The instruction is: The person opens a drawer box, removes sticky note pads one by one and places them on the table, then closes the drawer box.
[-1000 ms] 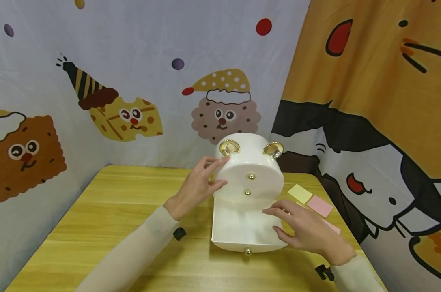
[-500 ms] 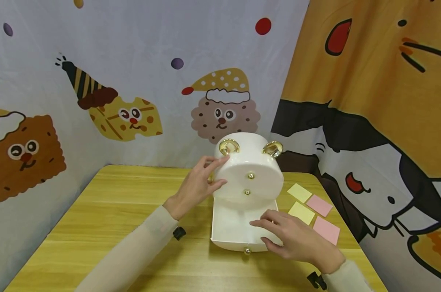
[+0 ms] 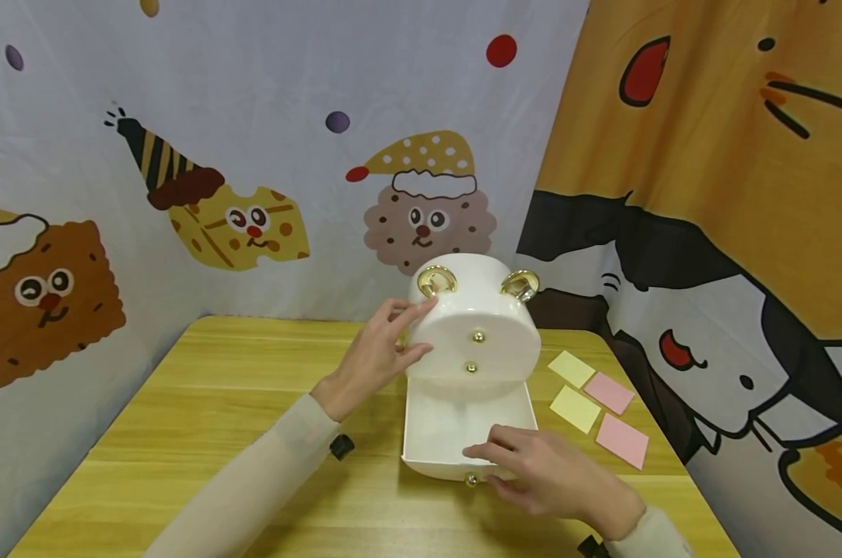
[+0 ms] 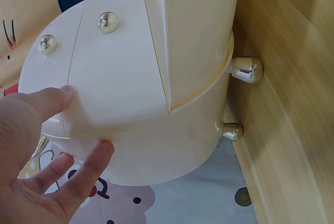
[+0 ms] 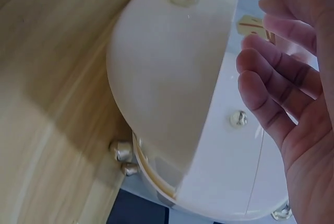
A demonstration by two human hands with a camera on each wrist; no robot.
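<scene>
A white round-topped storage box [image 3: 478,310] with gold ear-shaped trims and gold knobs stands on the table. Its bottom drawer [image 3: 438,426] is pulled out toward the front, with a gold knob [image 3: 472,480] on the drawer's front. My left hand [image 3: 372,353] rests against the box's left side. In the left wrist view the thumb [image 4: 57,100] touches the front face and a fingertip [image 4: 106,148] meets the curved side. Over the drawer's front right corner is my right hand [image 3: 546,473], its fingers loosely bent, holding nothing. The right wrist view shows those fingers [image 5: 266,85] apart from the drawer.
Yellow sticky notes [image 3: 575,409] and pink sticky notes [image 3: 623,441] lie on the wooden table [image 3: 253,434] right of the box. A cartoon-printed curtain [image 3: 267,93] hangs behind the table, another [image 3: 727,194] along its right.
My right hand has moved left and toward the front, from the drawer's right side to its front corner, uncovering the sticky notes. The left hand and the box have stayed put.
</scene>
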